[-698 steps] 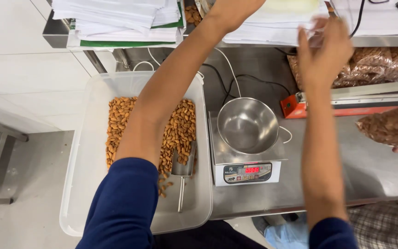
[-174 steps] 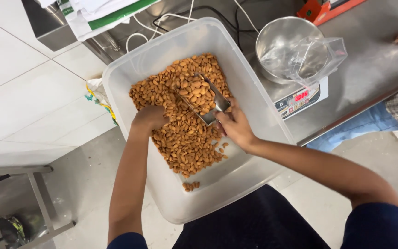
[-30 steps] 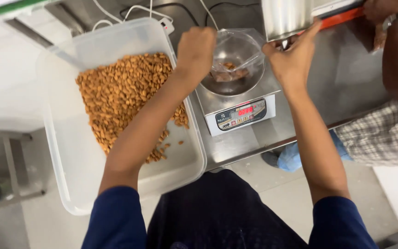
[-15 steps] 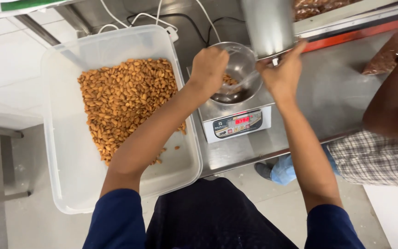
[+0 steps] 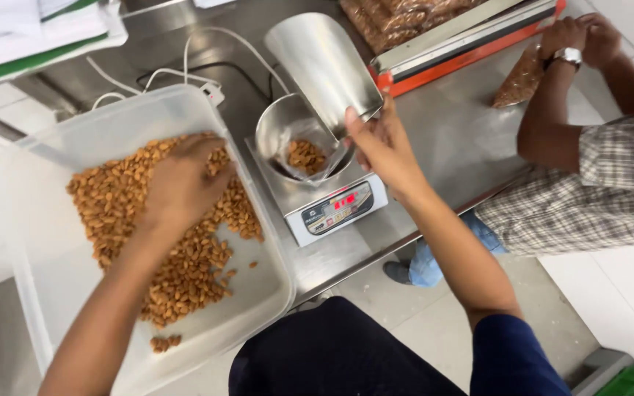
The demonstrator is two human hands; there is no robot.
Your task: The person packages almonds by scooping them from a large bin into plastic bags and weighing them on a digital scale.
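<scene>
Two hands are in use at this station. Your left hand (image 5: 185, 183), in the left centre of the frame, lies palm down on the heap of brown almonds (image 5: 152, 235) inside the large translucent plastic tub (image 5: 45, 308); the fingers curl into the nuts, but you cannot tell whether they have closed on any. Your right hand (image 5: 379, 143), at centre, is partly open and steadies the edge of a clear plastic pouch (image 5: 310, 158) seated in the round steel bowl (image 5: 277, 132) on the small digital scale with red display (image 5: 328, 209). A small portion of almonds already sits in the pouch. Just above it leans a tall shiny steel funnel-like sleeve (image 5: 324, 66), touching or very near your right fingertips. At the upper right, another person's hands (image 5: 577, 40) work a filled pouch beside a long orange-edged heat sealer (image 5: 464, 48). Risks, as judged from this position: nuts carried from the tub may drop onto the steel table (image 5: 449, 139) if the pouch mouth collapses; pressure from your right hand on the bowl may falsify the reading; the leaning sleeve may slip if released.
</scene>
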